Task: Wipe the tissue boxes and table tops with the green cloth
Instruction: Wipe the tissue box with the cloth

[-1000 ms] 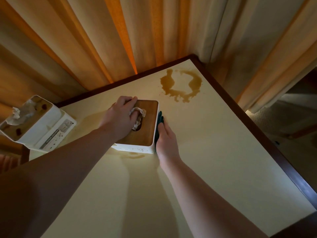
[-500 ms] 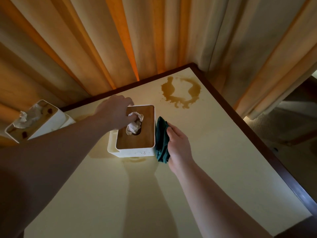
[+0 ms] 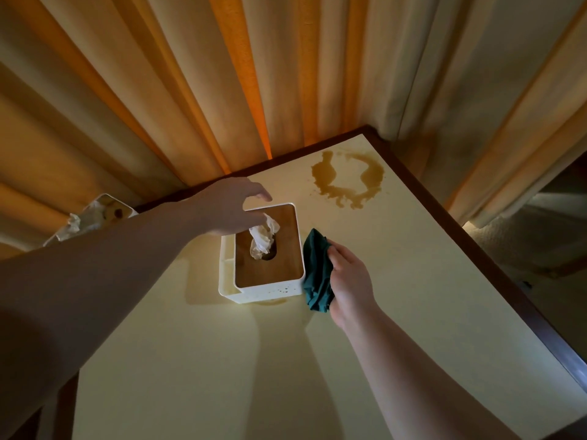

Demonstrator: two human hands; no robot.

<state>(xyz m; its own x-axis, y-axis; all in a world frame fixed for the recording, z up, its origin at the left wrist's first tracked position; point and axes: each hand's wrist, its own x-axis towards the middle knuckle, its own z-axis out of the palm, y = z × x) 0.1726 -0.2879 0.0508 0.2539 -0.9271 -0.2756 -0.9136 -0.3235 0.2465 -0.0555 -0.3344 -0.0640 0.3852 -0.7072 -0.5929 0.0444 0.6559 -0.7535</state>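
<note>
A white tissue box [image 3: 273,290] with a wooden lid and a crumpled tissue [image 3: 263,238] sticking out stands on the cream table top [image 3: 222,360]. My right hand [image 3: 351,277] grips the bunched green cloth [image 3: 316,271] against the box's right side. My left hand [image 3: 230,206] hovers over the box's far left corner, fingers loosely spread, holding nothing. A brown spill [image 3: 347,179] stains the table near its far corner. A second white tissue box [image 3: 95,217] sits to the left, mostly hidden by my left arm.
Orange and beige curtains [image 3: 222,84] hang close behind the table. The table has a dark wooden rim [image 3: 476,249] along its right edge, with carpeted floor [image 3: 524,242] beyond. A faint stain ring shows under the box's near edge.
My left hand has lifted off the box lid and now hovers above its far corner. My right hand has drawn the cloth back along the box's right side toward me.
</note>
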